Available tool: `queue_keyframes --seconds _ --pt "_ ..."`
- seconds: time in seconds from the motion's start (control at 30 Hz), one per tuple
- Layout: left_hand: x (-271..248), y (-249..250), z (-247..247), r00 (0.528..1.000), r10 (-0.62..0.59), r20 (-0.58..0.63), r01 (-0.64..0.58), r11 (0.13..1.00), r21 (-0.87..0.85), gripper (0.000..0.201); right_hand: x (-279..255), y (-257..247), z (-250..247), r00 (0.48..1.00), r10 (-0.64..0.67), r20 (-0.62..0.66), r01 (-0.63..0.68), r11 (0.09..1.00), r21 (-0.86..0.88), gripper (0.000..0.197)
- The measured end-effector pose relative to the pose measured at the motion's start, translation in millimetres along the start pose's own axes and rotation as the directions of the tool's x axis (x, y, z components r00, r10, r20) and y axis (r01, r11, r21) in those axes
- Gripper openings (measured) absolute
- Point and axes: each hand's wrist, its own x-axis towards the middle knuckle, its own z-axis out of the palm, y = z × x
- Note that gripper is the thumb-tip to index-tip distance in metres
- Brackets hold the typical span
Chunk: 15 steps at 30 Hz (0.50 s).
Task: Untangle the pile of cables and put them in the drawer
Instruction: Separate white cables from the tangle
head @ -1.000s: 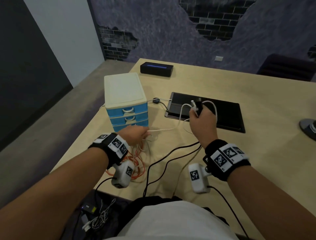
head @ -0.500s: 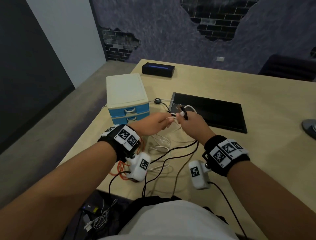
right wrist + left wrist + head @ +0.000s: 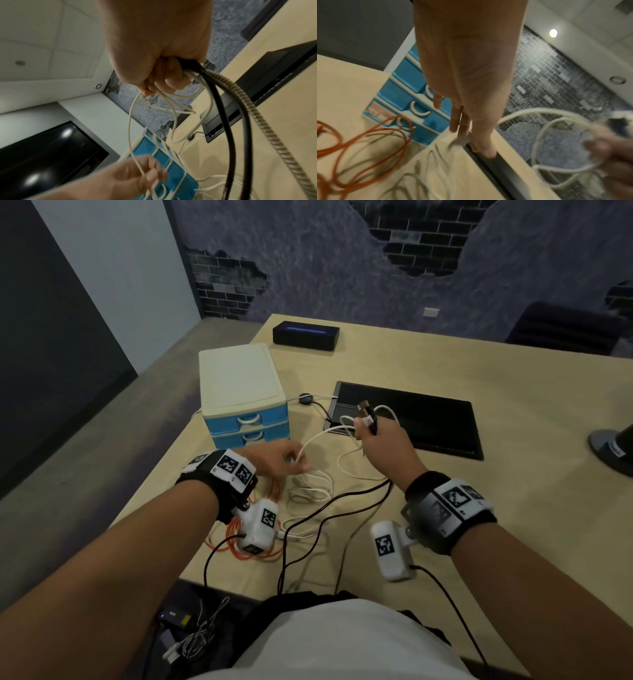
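Observation:
My right hand [image 3: 368, 426] is raised over the table and grips a bundle: loops of the white cable [image 3: 317, 440], a black cable [image 3: 221, 108] and a braided metal cable [image 3: 267, 119], plugs sticking out above the fist. In the right wrist view, the right hand's fingers [image 3: 163, 83] are curled tight round them. Lower left, my left hand [image 3: 291, 460] pinches a strand of the white cable [image 3: 132, 135] in front of the drawer unit [image 3: 239, 392], whose blue drawers are closed. More white loops [image 3: 311, 484] and an orange cable [image 3: 368, 148] lie on the table.
A black flat tray [image 3: 428, 419] lies beyond my right hand, and a black box [image 3: 306, 335] sits at the far edge. A dark chair [image 3: 565, 330] stands at the back right. Black wrist-camera leads [image 3: 284, 563] trail over the near table edge.
The hands met half a second ago; now my left hand has drawn back to the left and down with a white strand, and my right hand has risen toward the tray.

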Motion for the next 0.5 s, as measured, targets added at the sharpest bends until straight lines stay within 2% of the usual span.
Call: queue_keyframes --seconds 0.07,0.17,0.23,0.3,0.4,0.5 --pt "-6 12 -7 0.996 0.071 -0.049 -0.077 0.988 -0.133 0.026 -1 -3 5 0.999 -0.032 0.040 0.034 0.998 -0.052 0.034" --pt "-16 39 -14 0.981 0.135 -0.140 -0.177 0.918 -0.354 0.020 0 -7 16 0.990 -0.076 0.118 0.089 0.990 -0.107 0.032" --pt "-22 46 -14 0.968 0.125 -0.217 -0.211 0.873 -0.440 0.026 -2 -10 22 0.982 -0.091 0.167 0.106 0.991 -0.082 0.031" --pt "-29 42 -12 0.970 0.063 -0.236 -0.180 0.837 -0.516 0.030 -3 -14 27 0.974 -0.115 0.195 0.126 0.991 -0.046 0.030" --pt "-42 20 -5 0.989 0.014 -0.149 -0.091 0.847 -0.523 0.020 0 -18 35 0.970 -0.121 0.211 0.143 0.986 -0.089 0.032" --pt "-58 -8 7 0.997 -0.031 0.072 0.058 0.915 -0.398 0.028 2 -22 41 0.968 -0.075 0.241 0.114 0.981 -0.155 0.039"
